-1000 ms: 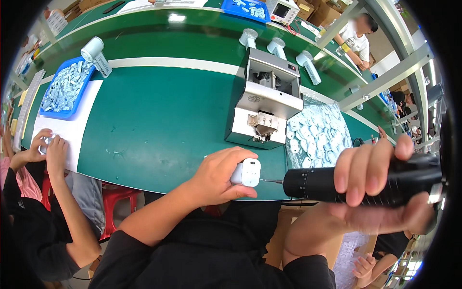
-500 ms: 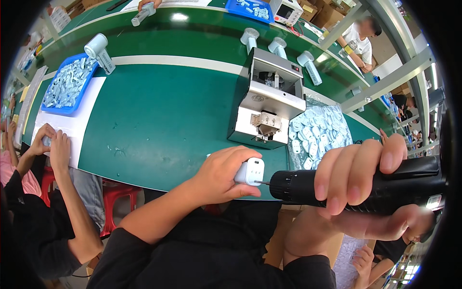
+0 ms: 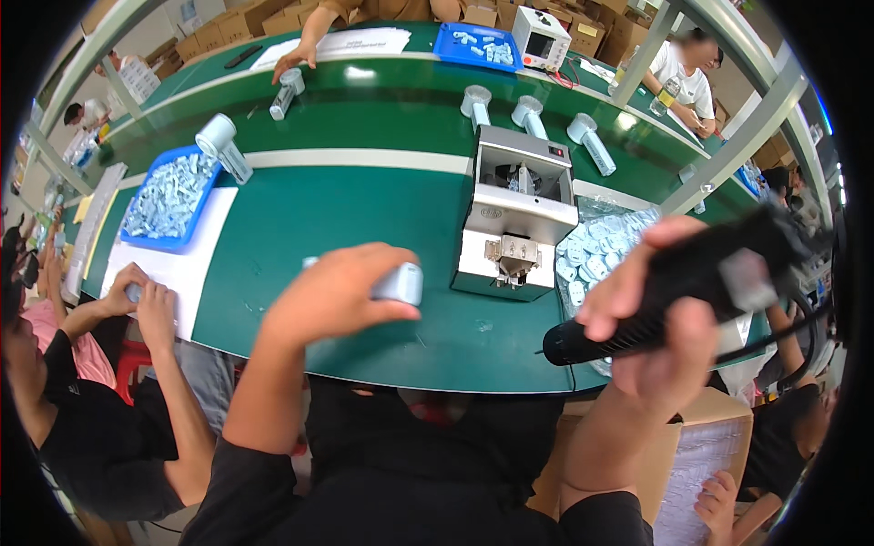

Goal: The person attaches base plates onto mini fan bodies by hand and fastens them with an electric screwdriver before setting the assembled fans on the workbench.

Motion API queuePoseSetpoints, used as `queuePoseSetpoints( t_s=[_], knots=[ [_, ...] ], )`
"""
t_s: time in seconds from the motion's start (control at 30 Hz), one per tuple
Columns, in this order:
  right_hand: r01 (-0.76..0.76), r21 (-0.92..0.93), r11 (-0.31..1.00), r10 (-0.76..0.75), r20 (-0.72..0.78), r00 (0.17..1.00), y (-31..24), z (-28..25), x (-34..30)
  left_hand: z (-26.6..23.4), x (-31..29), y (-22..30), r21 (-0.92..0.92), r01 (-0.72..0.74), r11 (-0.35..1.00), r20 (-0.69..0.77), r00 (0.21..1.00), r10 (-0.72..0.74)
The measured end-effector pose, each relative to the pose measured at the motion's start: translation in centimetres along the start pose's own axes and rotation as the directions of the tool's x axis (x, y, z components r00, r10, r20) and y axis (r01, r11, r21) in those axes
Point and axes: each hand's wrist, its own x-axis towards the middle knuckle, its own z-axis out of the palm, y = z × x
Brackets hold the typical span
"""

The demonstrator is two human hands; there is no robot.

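Light-blue casing (image 3: 398, 285), in the grip of the left hand (image 3: 332, 296) above the green table (image 3: 350, 200); the fingers lie over its far side, the thumb along its near side, and the hand is closed on it. A small light-blue piece shows past the far side of this grip; whether it belongs to the casing cannot be told. Well to the right of the casing, the right hand (image 3: 681, 350), slightly blurred, is clamped around a black electric screwdriver (image 3: 719, 264), whose nose points back toward the left grip, tip apart from the casing. Beyond and between the two grips stands a metal machine (image 3: 487, 211); just beyond the screwdriver lies a clear bag of light-blue parts (image 3: 605, 241). Far left of the left grip, a blue tray (image 3: 157, 243) of small light-blue pieces rests on white paper (image 3: 214, 227), with a co-worker's hands (image 3: 157, 309) on its near side
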Motion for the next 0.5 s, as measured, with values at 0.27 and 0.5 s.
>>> queuePoseSetpoints(
  t_s=[0.27,0.5],
  knots=[
    [-0.128,0.240,0.962,0.130,0.009,0.991,1.7,0.8,0.0,-3.8,0.4,-10.1,0.567,0.317,0.761,0.096,0.892,-0.442],
    [-0.070,0.125,0.990,0.086,-0.132,0.987,3.1,0.0,-0.8,-1.3,11.1,-10.0,0.210,0.179,0.961,-0.035,0.984,-0.176]
  ],
)
